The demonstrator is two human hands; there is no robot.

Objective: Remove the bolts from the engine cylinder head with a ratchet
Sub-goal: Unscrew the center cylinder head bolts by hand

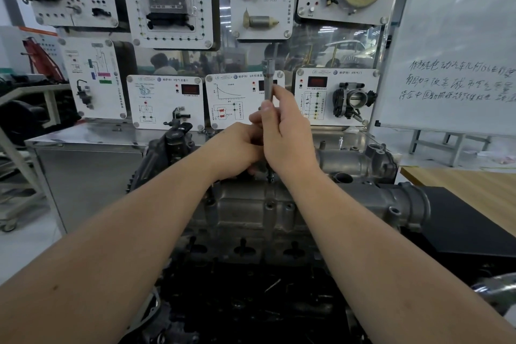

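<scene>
A grey metal engine cylinder head [251, 212] sits in front of me at the centre of the view. A slim silver ratchet tool [268, 78] stands upright over its top edge. My right hand [287, 131] grips the tool's shaft, thumb and fingers curled round it. Just to its left, my left hand [237, 148] curls round the lower part of the tool. A dark bolt tip [269, 177] shows below the hands, right above the head; how it meets the head is hidden.
Behind the engine stands a display wall of white training panels [167, 0] on a steel cabinet [83, 165]. A whiteboard [458, 45] stands at right, above a wooden table [469, 181] and a black mat [469, 226]. Dark engine parts [251, 301] lie below.
</scene>
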